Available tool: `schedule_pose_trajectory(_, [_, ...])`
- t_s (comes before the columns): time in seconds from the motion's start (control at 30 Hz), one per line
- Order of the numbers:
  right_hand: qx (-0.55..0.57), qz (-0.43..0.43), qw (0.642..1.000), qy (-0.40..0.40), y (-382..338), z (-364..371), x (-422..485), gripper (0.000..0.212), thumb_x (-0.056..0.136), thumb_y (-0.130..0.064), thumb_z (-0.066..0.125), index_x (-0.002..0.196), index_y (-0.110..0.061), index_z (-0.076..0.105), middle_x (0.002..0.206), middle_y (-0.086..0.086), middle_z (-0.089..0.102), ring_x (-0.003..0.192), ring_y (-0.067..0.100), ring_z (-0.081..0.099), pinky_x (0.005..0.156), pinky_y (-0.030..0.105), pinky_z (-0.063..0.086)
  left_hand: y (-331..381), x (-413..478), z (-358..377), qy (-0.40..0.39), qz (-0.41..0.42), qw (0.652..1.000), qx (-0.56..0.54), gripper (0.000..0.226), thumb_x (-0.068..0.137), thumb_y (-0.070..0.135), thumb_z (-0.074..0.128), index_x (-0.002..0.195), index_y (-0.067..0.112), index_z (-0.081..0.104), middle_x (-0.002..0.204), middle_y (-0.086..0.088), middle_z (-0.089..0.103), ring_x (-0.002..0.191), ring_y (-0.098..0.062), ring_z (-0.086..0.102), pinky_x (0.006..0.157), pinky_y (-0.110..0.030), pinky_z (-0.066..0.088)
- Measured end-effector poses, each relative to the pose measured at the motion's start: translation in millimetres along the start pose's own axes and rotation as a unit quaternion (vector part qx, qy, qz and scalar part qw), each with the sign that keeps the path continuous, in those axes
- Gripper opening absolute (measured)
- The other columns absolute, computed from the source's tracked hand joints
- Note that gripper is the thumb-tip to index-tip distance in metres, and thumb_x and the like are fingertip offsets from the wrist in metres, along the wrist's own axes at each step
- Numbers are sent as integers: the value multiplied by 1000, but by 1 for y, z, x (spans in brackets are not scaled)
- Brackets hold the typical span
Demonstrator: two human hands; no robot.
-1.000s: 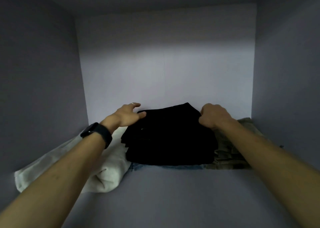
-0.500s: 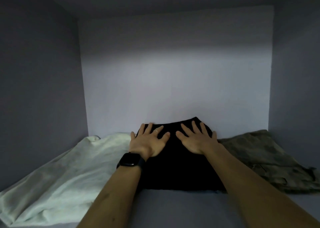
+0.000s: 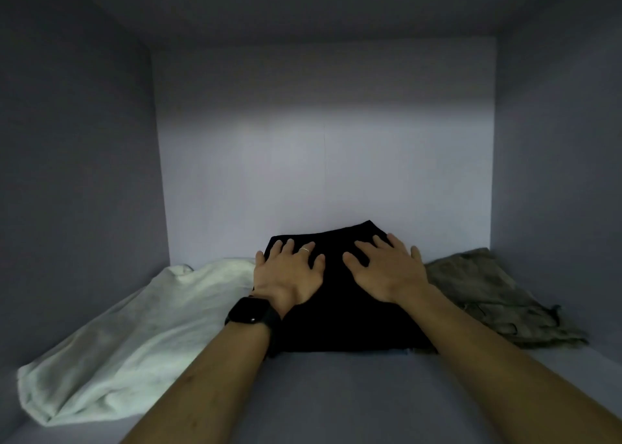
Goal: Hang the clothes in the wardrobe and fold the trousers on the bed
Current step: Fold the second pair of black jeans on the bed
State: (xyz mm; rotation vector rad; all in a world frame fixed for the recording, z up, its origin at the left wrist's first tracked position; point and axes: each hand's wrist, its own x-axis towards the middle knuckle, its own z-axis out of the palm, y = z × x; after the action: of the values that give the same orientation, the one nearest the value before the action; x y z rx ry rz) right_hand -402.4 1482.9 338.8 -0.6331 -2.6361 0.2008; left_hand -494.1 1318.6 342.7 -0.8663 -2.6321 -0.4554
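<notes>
Where hands [image 3: 290, 275] press flat, folded black trousers [image 3: 340, 319]

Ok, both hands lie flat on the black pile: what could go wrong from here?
The black pile seems to overlap the olive garment, so it may tilt once the left hand and right hand lift.
Drawing the hands back could drag its top fold forward.
The loose white garment lies near the shelf front and might slide out.

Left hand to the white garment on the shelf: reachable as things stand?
Probably yes. The left hand lies flat and open on the folded black garment, holding nothing. The white garment lies right beside it on its outer side, with nothing between them.
</notes>
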Motion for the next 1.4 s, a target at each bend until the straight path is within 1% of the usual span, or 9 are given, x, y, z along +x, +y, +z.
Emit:
schedule_pose_trajectory(0.23, [8, 3, 995, -104, 15, 4, -45, 81, 81, -91, 8, 154, -56, 0, 168, -14, -6, 155, 16, -10, 123, 50, 3, -9, -42, 16, -18, 14, 999, 34, 69, 90, 77, 12, 154, 54, 6, 169, 5, 2, 155, -26, -3, 121, -52, -5])
schedule_pose_trajectory(0.47, [19, 28, 998, -57, 14, 14, -54, 71, 91, -80, 13, 156, -52, 10, 169, -10, 6, 155, 16, 0, 122, 48, 12, -4, -44, 33, 12, 15, 998, 65, 67, 93, 72, 9, 156, 50, 4, 169, 1, 5, 155, -29, 1, 120, -53, -2])
schedule_pose_trajectory(0.67, [23, 59, 998, -30, 0, 0, -88, 55, 104, -57, 12, 158, -45, 14, 170, -2, 4, 155, 22, -2, 122, 56, 3, 12, -76, 19, 47, 29, 997, 54, 55, 105, 51, 17, 158, 39, 20, 168, -1, 17, 154, -24, 10, 124, -50, 1])
schedule_pose_trajectory(0.77, [31, 31, 998, -38, 3, -14, -123, 58, 104, -56, 25, 159, -40, 16, 170, -2, 1, 155, 22, -4, 124, 55, 4, 21, -116, 6, 14, 58, 997, 49, 59, 102, 51, 30, 158, 38, 19, 167, 3, 16, 155, -21, 6, 123, -51, -1])
schedule_pose_trajectory(0.83, [45, -11, 999, -5, 6, -27, -145, 60, 101, -55, 37, 158, -40, 23, 169, -2, 8, 155, 22, 1, 124, 54, 12, 28, -135, -7, 44, 76, 996, 31, 63, 98, 50, 41, 157, 39, 22, 166, 4, 21, 154, -19, 11, 123, -48, 6])
schedule_pose_trajectory(1.0, [168, -160, 967, 109, -4, -19, -233, 52, 97, -39, 58, 148, -33, 48, 163, -3, 30, 151, 19, 19, 121, 31, 18, 13, -238, -22, 95, 11, 994, -52, 62, 95, 45, 50, 154, 36, 32, 158, 7, 35, 146, -17, 26, 122, -40, 16])
schedule_pose_trajectory(1.17, [266, -269, 900, 217, -19, 13, -335, 38, 92, -33, 60, 127, -21, 69, 143, 1, 57, 136, 27, 47, 111, 44, 40, -9, -386, -7, 183, -105, 975, -65, 52, 95, 40, 52, 147, 32, 47, 153, 8, 44, 142, -16, 35, 119, -40, 25])
schedule_pose_trajectory(1.23, [296, -287, 888, 203, -26, 28, -368, 36, 93, -33, 61, 125, -18, 71, 139, 2, 60, 133, 29, 50, 110, 48, 41, -14, -438, 2, 168, -142, 975, -44, 54, 94, 43, 51, 147, 33, 47, 153, 8, 45, 143, -17, 34, 119, -40, 26])
schedule_pose_trajectory(1.4, [413, -363, 834, 48, -82, 84, -464, 32, 93, -27, 65, 121, -14, 73, 130, 1, 66, 127, 27, 56, 106, 44, 45, -48, -591, 20, 99, -298, 949, -10, 56, 98, 43, 53, 151, 40, 37, 155, 9, 41, 141, -17, 37, 117, -37, 27])
